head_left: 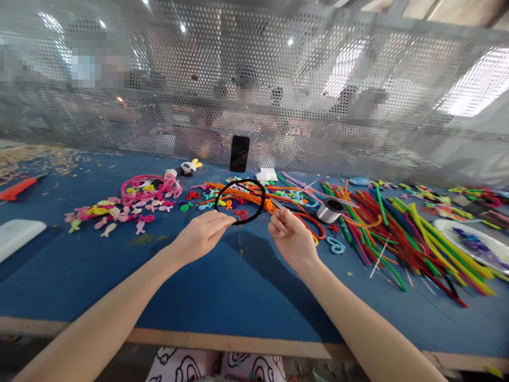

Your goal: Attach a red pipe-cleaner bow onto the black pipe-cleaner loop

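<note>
My left hand [202, 233] is closed in a pinch on the near end of a black hoop [239, 200], a thin black ring held up over the blue table [119, 276]. My right hand [289, 233] is closed too, fingers curled at the hoop's right end, pinching a thin pale wire [302, 190] that runs up and right. A small silver spool [331, 210] stands just right of my right hand.
Long coloured pipe cleaners [401, 233] lie in a heap on the right. Small pink and yellow bent shapes [119, 209] lie on the left. A black phone [239, 153] leans on the perforated screen. White trays sit at the far left [18, 236] and far right [473, 241].
</note>
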The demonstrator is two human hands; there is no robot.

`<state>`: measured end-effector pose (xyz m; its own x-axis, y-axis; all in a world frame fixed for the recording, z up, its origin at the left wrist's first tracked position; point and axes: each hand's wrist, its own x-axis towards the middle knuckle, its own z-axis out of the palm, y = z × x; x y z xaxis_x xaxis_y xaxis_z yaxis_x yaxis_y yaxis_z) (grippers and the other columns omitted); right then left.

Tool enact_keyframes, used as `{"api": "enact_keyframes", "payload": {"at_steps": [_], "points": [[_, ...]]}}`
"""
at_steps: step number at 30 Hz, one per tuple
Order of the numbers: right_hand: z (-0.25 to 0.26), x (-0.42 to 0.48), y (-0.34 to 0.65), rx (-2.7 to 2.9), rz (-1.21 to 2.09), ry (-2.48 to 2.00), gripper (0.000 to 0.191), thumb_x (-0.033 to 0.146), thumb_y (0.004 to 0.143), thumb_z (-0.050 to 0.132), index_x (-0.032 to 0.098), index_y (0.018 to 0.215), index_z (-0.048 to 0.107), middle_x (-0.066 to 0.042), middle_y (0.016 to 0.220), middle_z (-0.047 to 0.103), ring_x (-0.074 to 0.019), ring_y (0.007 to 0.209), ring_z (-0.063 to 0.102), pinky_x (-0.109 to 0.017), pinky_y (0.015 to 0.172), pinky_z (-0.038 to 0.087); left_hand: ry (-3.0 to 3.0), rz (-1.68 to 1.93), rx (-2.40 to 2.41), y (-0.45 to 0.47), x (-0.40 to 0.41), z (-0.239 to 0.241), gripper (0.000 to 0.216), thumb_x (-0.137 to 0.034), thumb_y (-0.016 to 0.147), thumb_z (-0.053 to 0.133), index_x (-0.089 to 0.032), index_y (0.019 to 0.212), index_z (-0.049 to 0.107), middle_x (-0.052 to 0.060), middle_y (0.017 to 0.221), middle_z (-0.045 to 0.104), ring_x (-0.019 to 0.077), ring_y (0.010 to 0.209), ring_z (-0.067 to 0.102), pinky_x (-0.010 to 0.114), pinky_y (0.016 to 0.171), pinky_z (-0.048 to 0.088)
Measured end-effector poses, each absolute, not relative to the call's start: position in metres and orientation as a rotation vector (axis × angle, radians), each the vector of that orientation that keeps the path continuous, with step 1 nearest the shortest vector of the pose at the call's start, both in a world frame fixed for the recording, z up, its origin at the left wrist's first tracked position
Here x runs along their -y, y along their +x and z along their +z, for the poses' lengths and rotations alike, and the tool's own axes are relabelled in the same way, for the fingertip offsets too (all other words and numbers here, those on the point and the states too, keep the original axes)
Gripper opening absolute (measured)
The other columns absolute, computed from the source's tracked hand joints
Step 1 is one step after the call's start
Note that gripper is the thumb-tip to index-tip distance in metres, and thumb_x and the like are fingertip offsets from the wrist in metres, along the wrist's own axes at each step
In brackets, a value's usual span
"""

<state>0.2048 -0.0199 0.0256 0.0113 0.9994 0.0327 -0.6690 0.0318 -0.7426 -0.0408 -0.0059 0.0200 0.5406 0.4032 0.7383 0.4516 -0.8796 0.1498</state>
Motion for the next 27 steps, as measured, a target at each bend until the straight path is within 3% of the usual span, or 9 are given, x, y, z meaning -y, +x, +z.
{"api": "enact_keyframes", "payload": {"at_steps": [4,7,11,15,21,27], "points": [[0.023,0.013,0.209,0.526,1.468,-0.652,0.016,0.028,0.068,0.085,0.02,0.073,0.072,0.003,0.074,0.063,-0.0041,0.051,0.032,-0.019,0.048,0.036,-2.533,-1.149,0.666,-0.041,0.006,0.022,0.023,-0.004,0.094,0.052,-0.011,0.112,0.063,0.011,0.096,0.074,0.0202,0.085,0.069,0.034,0.081,0.058],[0.019,0.01,0.211,0.523,1.417,-0.737,0.015,0.03,0.068,0.085,0.021,0.073,0.074,0.002,0.073,0.066,-0.0062,0.054,0.042,-0.023,0.053,0.041,-2.464,-1.092,0.649,-0.043,0.004,0.022,0.025,-0.003,0.093,0.051,-0.011,0.115,0.063,0.011,0.097,0.075,0.0207,0.086,0.07,0.036,0.082,0.058],[0.017,0.009,0.214,0.706,1.175,-0.817,0.018,0.034,0.064,0.088,0.021,0.07,0.076,-0.001,0.076,0.072,-0.0125,0.074,0.06,-0.027,0.075,0.049,-2.395,-1.166,0.795,-0.046,-0.002,0.016,0.025,-0.007,0.095,0.05,-0.012,0.114,0.065,0.011,0.096,0.076,0.0211,0.083,0.07,0.037,0.08,0.057],[0.021,0.011,0.215,0.786,1.129,-0.784,0.02,0.036,0.063,0.089,0.022,0.071,0.078,0.0,0.079,0.074,-0.0151,0.085,0.064,-0.031,0.089,0.048,-2.308,-1.353,1.096,-0.048,-0.007,0.014,0.022,-0.015,0.097,0.051,-0.014,0.109,0.069,0.008,0.087,0.077,0.0203,0.078,0.071,0.033,0.076,0.056],[0.028,0.014,0.214,0.762,1.232,-0.721,0.022,0.037,0.063,0.09,0.022,0.075,0.079,0.001,0.078,0.073,-0.0115,0.073,0.061,-0.028,0.076,0.052,-2.276,-1.69,1.676,-0.049,-0.005,0.025,0.022,-0.028,0.096,0.052,-0.016,0.099,0.07,0.005,0.082,0.076,0.0157,0.07,0.07,0.025,0.066,0.051],[0.031,0.014,0.216,0.742,1.218,-0.698,0.021,0.036,0.067,0.088,0.021,0.079,0.079,0.0,0.088,0.074,-0.0083,0.064,0.054,-0.026,0.062,0.05,-2.198,-2.131,1.889,-0.057,-0.014,0.022,0.022,-0.031,0.093,0.055,-0.016,0.101,0.068,0.003,0.08,0.072,0.0127,0.06,0.06,0.025,0.062,0.048]]}}
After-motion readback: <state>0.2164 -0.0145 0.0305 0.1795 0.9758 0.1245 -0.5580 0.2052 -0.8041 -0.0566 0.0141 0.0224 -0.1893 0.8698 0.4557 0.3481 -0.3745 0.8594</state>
